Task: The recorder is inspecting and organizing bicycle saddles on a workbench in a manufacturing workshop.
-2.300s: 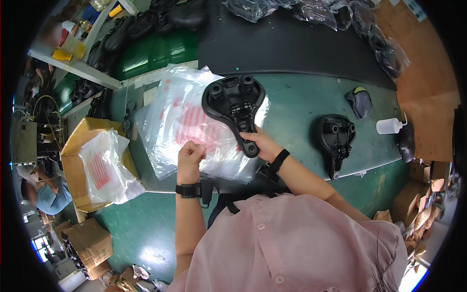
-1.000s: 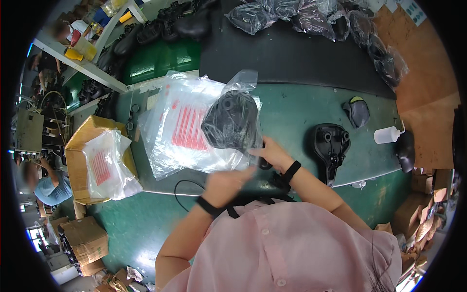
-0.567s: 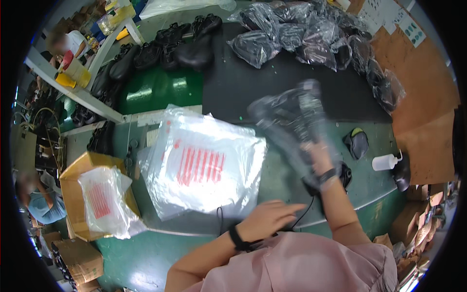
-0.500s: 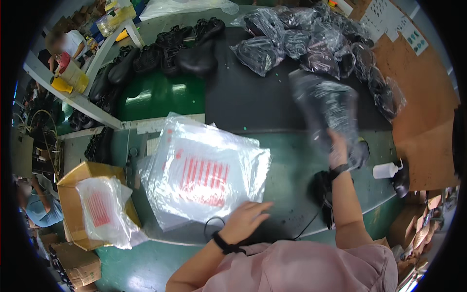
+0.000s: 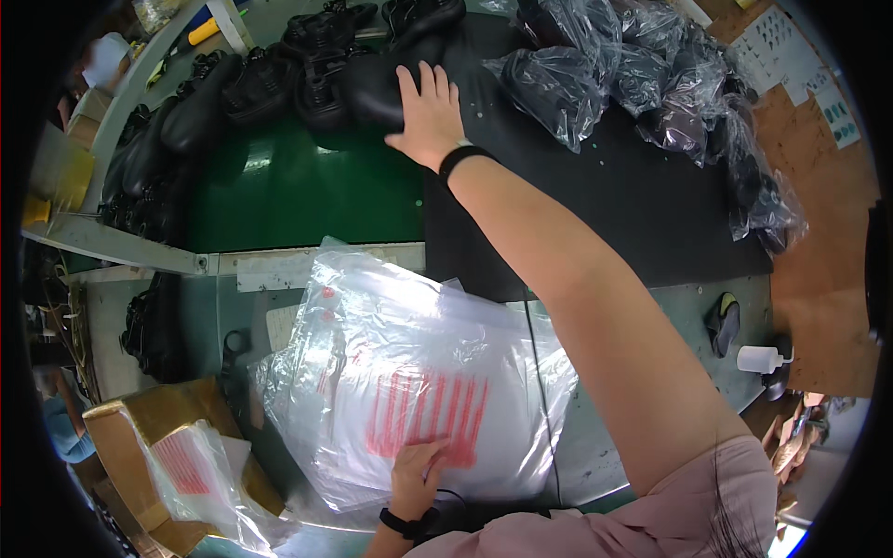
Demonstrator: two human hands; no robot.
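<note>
My right hand (image 5: pixel 433 116) reaches far across the table, fingers spread, at the edge of a smooth black bicycle saddle (image 5: pixel 377 88). Whether the fingertips press on it is unclear. My left hand (image 5: pixel 416 474) lies on the near part of a stack of clear plastic bags (image 5: pixel 344 344) printed with red marks. Its fingers rest on the red print, the thumb a little apart. More black saddles (image 5: pixel 265 88), some with their undersides showing, sit in a row at the back left.
Black saddles in clear bags (image 5: pixel 558 88) are piled at the back right of a black mat (image 5: pixel 577 223). An open carton (image 5: pixel 121 446) with more printed bags stands at left. A white squeeze bottle (image 5: pixel 760 359) stands at right. A dark cable crosses the bag stack.
My right hand has let go of a bagged saddle and swung from the right to the saddles at the back left. My left hand has moved onto the bags' red print. The view has shifted.
</note>
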